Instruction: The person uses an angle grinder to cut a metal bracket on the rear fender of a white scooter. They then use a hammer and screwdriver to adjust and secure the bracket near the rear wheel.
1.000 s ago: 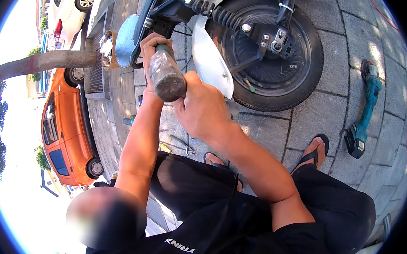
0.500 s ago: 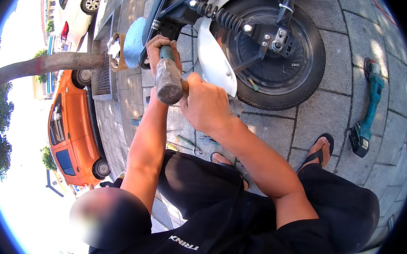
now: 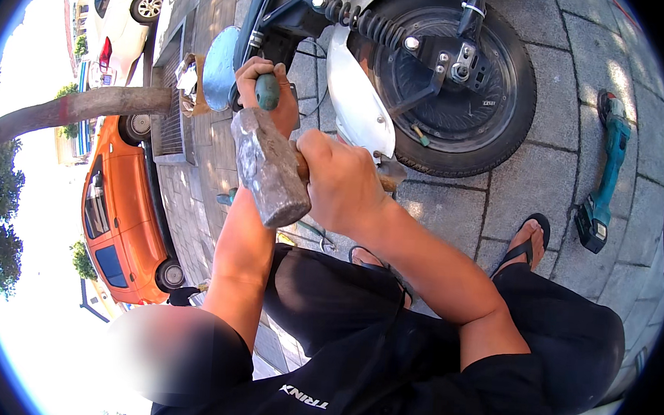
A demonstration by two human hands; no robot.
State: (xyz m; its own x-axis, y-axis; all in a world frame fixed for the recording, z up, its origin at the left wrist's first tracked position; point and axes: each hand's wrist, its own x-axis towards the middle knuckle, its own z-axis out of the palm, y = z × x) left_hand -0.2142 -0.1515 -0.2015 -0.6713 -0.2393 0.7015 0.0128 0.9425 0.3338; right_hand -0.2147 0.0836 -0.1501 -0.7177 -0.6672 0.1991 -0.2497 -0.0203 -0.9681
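Observation:
My right hand [image 3: 345, 182] is wrapped round the wooden handle of a hammer with a heavy, worn grey metal head [image 3: 268, 169]. The hammer head is raised over my left forearm, apart from the tool below it. My left hand [image 3: 252, 81] grips a tool by its rounded green handle [image 3: 268, 91]; the hand and the frame hide its working end, so I cannot tell its kind. This hand is close to the dark frame [image 3: 281, 48] of a two-wheeled vehicle, beside its white rear fender [image 3: 358, 95].
The rear wheel [image 3: 497, 111] and a coil spring shock absorber [image 3: 369, 27] lie to the right of my hands. A teal angle grinder [image 3: 606, 179] rests on the paving at far right. A light blue rounded panel [image 3: 220, 67] and a tree trunk [image 3: 87, 103] are at left.
The hammer has lifted off the green handle and come nearer to me, its head now turned lower. My left hand keeps its grip in nearly the same place.

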